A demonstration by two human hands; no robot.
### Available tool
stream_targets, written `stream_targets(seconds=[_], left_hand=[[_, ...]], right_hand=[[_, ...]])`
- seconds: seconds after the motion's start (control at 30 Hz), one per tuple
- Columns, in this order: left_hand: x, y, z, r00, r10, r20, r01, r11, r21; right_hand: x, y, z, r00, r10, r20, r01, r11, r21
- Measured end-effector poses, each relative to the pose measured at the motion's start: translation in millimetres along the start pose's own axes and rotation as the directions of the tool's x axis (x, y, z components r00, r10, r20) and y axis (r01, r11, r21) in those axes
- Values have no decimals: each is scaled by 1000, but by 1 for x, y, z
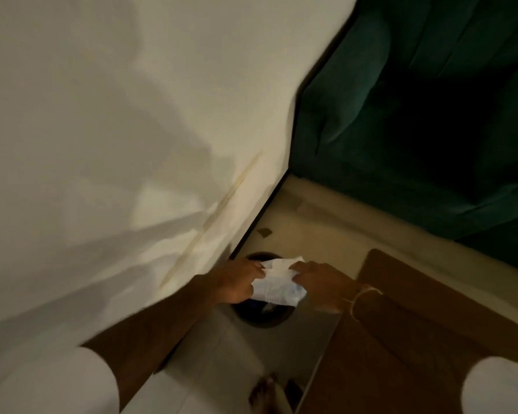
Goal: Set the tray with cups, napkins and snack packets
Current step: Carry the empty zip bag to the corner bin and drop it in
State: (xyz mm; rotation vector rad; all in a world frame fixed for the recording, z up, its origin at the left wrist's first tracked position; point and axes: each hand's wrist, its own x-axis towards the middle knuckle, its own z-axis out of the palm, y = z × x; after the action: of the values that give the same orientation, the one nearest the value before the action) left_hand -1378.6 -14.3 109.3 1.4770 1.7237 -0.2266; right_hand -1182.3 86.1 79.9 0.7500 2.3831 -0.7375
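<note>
The room was dim: a pale wall (108, 121) filled the left of the view, a dark green curtain (416, 109) hung to the right of it, and a light tiled floor (222, 369) showed below. A round dark bin (260, 316) stood on the floor at the foot of the wall, and the corner of a brown wooden table (407, 339) lay just to the right of the bin.

Directly above the bin, the person held a white wrapper (277, 283), crumpled and faintly printed in blue near its lower edge. The left hand (237, 280) pinched its left side, fingers closed on the material, and the right hand (317, 282) pinched its right side in the same way, so the sheet was stretched between them. A pale string (362, 295) circled the right wrist. A bare foot (263, 389) showed on the floor below the bin.

The picture was blurred, so whether the thing was a paper napkin or an emptied snack packet could not be told. Either way it looked very light, thin and limp, with no stiffness of its own; it would sag or flutter if held by one corner, and would likely tear if the two hands pulled apart. A hold at two opposite edges, as here, seemed the surest way to control it, or else bunching it whole in one fist.

No tray, cups or full packets were in view beside the bin, so the setting of the tray could not be judged.
</note>
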Motion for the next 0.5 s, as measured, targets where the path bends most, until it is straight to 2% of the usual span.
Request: stream_targets(seconds=[0.17, 0.33, 0.5], left_hand=[[79, -75, 87, 996, -76, 46, 74, 996, 52], [161, -134, 167, 989, -66, 129, 40, 981, 190], [217, -165, 223, 968, -131, 215, 59, 948, 312]], right_hand=[[104, 9, 90, 993, -25, 112, 40, 991, -129], [184, 26, 174, 967, 47, 251, 5, 980, -201], [244, 39, 237, 932, 120, 342, -19, 958, -287]])
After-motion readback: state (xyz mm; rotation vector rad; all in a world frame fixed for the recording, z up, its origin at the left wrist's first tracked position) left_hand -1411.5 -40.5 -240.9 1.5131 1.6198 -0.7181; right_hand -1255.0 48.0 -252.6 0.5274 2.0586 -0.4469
